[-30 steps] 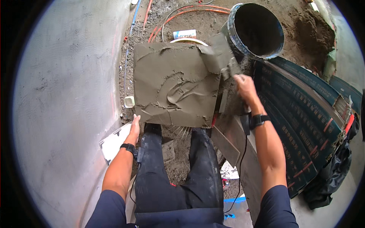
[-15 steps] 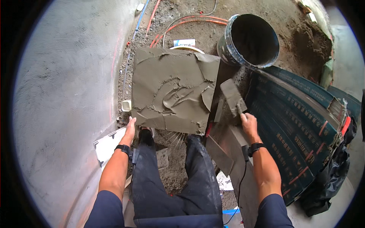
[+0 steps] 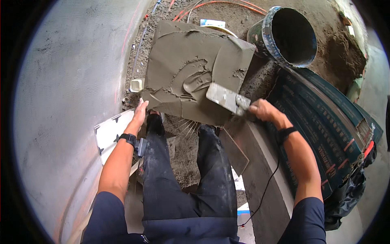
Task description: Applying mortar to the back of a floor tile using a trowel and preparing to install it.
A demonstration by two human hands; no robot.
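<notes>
A square slab, likely a tile (image 3: 166, 49), lies in front of me under a thick, uneven coat of wet grey mortar (image 3: 195, 53), with curved ridges near its middle. At its near left corner, my left hand (image 3: 139, 113) grips the edge; some of the fingers are hidden. My right hand (image 3: 265, 110) is closed round the handle of a flat rectangular trowel (image 3: 221, 96). The trowel's mortar-smeared blade is over the slab's near right part; whether it touches the mortar I cannot tell. A pale round rim (image 3: 227, 31) shows behind the slab's far edge.
A large, mortar-stained bucket (image 3: 266, 38) stands at the far right. Stacked dark green printed boards (image 3: 313, 134) lean along the right. On the left rises a grey wall (image 3: 69, 101), with a small pale cup (image 3: 136, 85) and a white panel (image 3: 109, 132) near it. Orange tubing (image 3: 219, 3) crosses the dirt.
My right hand has swung the trowel up and left, from beside the slab to over its near right part. The slab sits higher in the view and slightly turned; my left hand stays at its corner.
</notes>
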